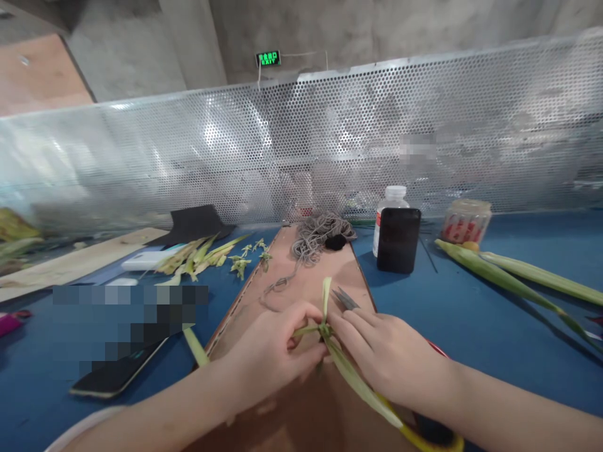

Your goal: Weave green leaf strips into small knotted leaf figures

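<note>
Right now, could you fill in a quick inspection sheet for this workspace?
Surface: blue table, brown cardboard panel on it
In hand: knotted green leaf strips
Clutter: grey cord, black slab, bottle, jar, long leaves, phone; scissors partly hidden
Hands: left hand pinches the strips; right hand has fingers by the knot, thumb hidden
Cables: thin pale line beside the exit sign, probably a cable
Surroundings: perforated metal screen, concrete wall

Green leaf strips (351, 375) between fingers (308, 310)

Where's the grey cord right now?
Just right of centre in the head view, the grey cord lies heaped at the far end of the cardboard, left of the white-capped bottle, its tail trailing toward the left hand.
</note>
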Demonstrator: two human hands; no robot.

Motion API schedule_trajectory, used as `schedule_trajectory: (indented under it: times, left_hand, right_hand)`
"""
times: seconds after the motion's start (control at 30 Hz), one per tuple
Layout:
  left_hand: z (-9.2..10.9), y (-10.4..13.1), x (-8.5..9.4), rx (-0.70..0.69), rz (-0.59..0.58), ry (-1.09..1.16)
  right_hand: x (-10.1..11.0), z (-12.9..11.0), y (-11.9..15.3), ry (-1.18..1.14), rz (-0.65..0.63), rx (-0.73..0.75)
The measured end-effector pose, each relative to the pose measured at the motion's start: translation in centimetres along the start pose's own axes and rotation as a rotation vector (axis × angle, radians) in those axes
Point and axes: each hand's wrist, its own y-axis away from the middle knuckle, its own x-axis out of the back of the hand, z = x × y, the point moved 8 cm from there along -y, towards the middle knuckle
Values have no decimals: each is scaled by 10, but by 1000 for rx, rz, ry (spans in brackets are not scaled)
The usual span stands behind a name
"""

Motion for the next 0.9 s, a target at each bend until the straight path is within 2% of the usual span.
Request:
schedule_trajectory:
  times: [0.1,0.27,0.37,0.43,0.5,0.6,0.67,0.77,0.83,0.9]
  left_hand:
    - [1,0,2,-15,29,-60]
    - [4,3,3,-100,83,-20]
    - [7,6,8,-174,165,-63]
    - [13,9,11,-275,203,-131]
    - [23,12,10,-408,192,-236]
    - [37,17,7,-575,183,-399]
    - [42,19,7,-610,172,-468]
    - [45,18,2,-602,88,-501]
    - [47,19,1,-603,54,-478]
    - [48,19,1,-605,37,-446]
  right_hand:
    - [2,-1,1,15,45,21]
    - [8,1,3,28,155,-2]
    - [13,2,4,-66,211,-25]
    - [14,6,4,-216,221,-65]
    - [15,13,4,-376,216,-133]
    - [9,26,3,-598,151,-294]
    - [-1,31,1,-792,56,-393]
    - [-15,28,-1,-1143,-79,-469]
    - [-20,26,-2,-1315,-101,-494]
    - [-19,28,-2,-1372,-53,-507]
